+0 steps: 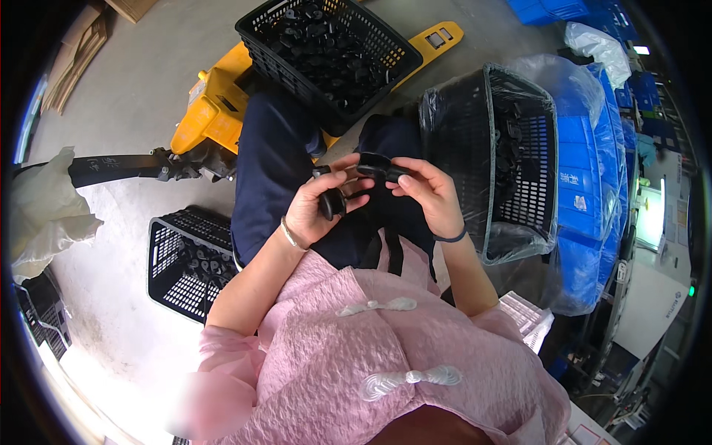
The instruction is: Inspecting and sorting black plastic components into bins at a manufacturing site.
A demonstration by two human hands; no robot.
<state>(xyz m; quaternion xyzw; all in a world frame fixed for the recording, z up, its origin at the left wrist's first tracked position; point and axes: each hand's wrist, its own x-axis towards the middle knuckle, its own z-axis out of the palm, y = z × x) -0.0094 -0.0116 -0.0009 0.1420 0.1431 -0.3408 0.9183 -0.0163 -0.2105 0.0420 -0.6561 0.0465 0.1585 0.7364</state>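
My left hand (pixel 311 210) is closed round a black knob-like plastic part (pixel 331 205) with a round, disc-shaped end. Something small and black also pokes out above its fingers. Between both hands, over my lap, is a second black part (pixel 374 165) with a wide round head and a short stem. My right hand (pixel 432 194) pinches that stem between thumb and fingers, while the left fingertips come close to the head; whether they touch it I cannot tell.
Ahead, a black crate (pixel 337 100) full of black parts rests on a yellow pallet jack (pixel 211 111). To the right stands a plastic-wrapped black crate (pixel 460 170) beside blue bins (pixel 582 178). Another black crate (pixel 174 278) with parts sits on the floor at left.
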